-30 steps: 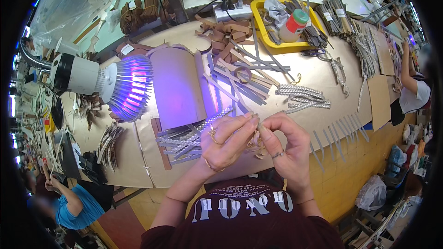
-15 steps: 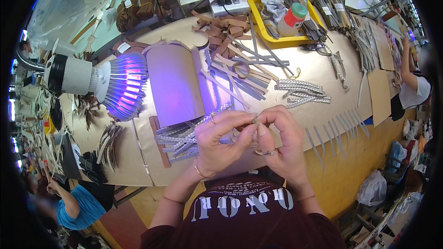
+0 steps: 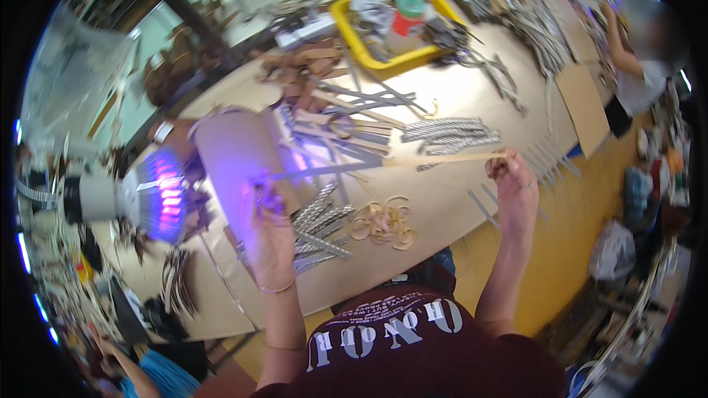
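Observation:
My left hand (image 3: pixel 271 239), lit violet and blurred by motion, is closed on the end of a narrow grey strip (image 3: pixel 332 169). Out to the right, my right hand (image 3: pixel 515 190) pinches the end of a thin tan strip (image 3: pixel 446 158). The two strips meet between my hands and make one taut line above the table. Below them a heap of curled tan strips (image 3: pixel 382 224) lies near the table's front edge. Braided silvery strips (image 3: pixel 321 214) lie beside my left hand, and more braided strips (image 3: pixel 451 133) lie beyond the taut line.
A lamp (image 3: pixel 158 195) glows violet at left beside a curved tan form (image 3: pixel 234 149). Farther back are loose brown strips (image 3: pixel 313 63) and a yellow tray (image 3: pixel 350 37) holding a green-lidded jar (image 3: pixel 405 26). Grey strips (image 3: pixel 483 208) overhang the right front edge. Co-workers sit at both sides.
My hands were together near the table's front edge; now they are wide apart with the grey and tan strips stretched between them. The curled heap has come into sight. The view has shifted.

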A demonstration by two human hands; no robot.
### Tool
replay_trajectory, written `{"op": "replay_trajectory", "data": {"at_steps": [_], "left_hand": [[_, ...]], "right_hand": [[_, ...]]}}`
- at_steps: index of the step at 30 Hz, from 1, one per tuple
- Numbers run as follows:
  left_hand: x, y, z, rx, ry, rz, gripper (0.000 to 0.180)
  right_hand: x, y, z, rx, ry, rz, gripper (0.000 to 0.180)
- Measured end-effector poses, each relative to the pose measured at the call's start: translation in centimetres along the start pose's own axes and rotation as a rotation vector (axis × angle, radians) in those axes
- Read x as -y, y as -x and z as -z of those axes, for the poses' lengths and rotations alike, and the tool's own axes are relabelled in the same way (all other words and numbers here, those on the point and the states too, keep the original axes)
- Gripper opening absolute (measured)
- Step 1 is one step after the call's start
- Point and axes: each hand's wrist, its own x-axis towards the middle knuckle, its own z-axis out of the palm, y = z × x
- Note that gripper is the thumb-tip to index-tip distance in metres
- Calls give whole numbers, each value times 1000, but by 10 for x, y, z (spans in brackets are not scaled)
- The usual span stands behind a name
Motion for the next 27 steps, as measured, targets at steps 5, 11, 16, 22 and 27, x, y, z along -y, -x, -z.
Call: {"op": "replay_trajectory", "data": {"at_steps": [5,11,16,22,27], "left_hand": [[-4,-7,-4,-42,-163,-148,31],[17,14,-27,130,-238,-255,25],[33,33,-39,229,-749,-392,15],[44,41,-51,234,-885,-313,26],[42,43,-52,471,-1040,-202,31]], "right_hand": [[-13,12,25,-159,365,71,15],[-52,55,-77,802,931,234,18],[-70,74,-104,674,907,449,15],[-60,66,-95,819,786,641,25],[-19,66,-82,298,707,958,32]]}}
